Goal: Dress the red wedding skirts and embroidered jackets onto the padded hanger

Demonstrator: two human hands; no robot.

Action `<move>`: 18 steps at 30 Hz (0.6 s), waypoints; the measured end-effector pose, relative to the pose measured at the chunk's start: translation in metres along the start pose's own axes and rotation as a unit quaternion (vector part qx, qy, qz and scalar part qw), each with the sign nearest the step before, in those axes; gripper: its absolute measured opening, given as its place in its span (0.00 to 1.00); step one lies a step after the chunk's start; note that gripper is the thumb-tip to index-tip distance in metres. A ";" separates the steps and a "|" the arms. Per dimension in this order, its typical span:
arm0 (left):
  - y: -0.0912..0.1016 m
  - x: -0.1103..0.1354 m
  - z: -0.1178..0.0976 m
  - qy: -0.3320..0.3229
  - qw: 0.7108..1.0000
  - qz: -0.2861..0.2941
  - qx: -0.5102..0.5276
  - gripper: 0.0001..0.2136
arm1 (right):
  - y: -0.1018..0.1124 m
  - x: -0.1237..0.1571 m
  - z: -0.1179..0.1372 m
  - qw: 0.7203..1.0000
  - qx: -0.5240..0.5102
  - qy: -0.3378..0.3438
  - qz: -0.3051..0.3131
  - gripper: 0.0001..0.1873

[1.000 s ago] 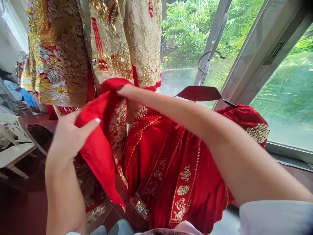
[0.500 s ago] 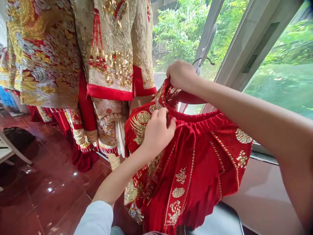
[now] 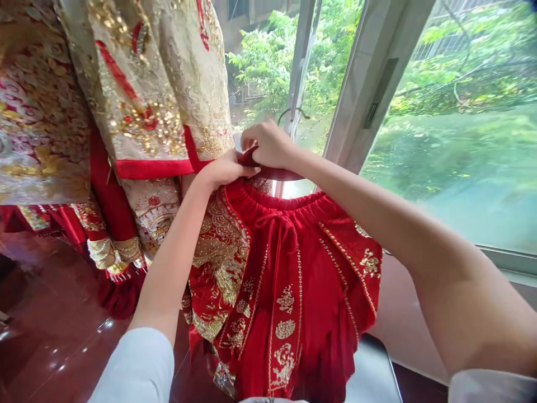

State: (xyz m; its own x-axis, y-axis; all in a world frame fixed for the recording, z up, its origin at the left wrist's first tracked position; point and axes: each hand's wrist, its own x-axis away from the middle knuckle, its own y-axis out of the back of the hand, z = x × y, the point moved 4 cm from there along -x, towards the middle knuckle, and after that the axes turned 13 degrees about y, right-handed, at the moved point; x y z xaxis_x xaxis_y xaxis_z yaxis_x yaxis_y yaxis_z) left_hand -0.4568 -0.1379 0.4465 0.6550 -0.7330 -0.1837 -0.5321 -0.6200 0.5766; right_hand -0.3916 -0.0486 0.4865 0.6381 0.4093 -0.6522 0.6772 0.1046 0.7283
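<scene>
A red pleated skirt [image 3: 312, 291] with gold embroidery, a gathered waistband and a tied bow hangs in front of me. Beside and behind it on the left is a red jacket [image 3: 222, 240] with gold embroidery and beading. My left hand [image 3: 224, 168] is closed on the jacket's upper edge, thumb pointing right. Just above and to the right, my right hand [image 3: 268, 144] grips a fold of the same dark red cloth, its fingers bent. The two hands nearly touch. Part of the jacket's top is hidden behind my fingers.
Beige and gold embroidered garments [image 3: 155, 106] with red hems hang at the left. A window with a metal frame [image 3: 352, 106] stands behind and to the right. Below the skirt is a chair seat [image 3: 371, 369]. The floor [image 3: 62, 324] is dark red, shiny tile.
My left hand has moved up from the front of the jacket to its upper edge, beside my right hand. The view has shifted, and the jacket's embroidered front now shows more openly.
</scene>
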 end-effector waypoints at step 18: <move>-0.031 -0.070 -0.024 0.114 0.990 0.066 0.061 0.01 | 0.003 0.147 -0.065 0.813 -0.467 -0.314 0.149 0.12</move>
State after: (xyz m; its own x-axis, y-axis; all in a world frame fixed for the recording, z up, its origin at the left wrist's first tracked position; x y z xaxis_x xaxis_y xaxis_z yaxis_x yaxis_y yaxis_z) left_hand -0.4732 -0.0605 0.4602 0.6724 -0.7360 0.0778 -0.6718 -0.5629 0.4814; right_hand -0.3192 0.0708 0.4067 0.9826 0.0303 -0.1831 0.0715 0.8488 0.5239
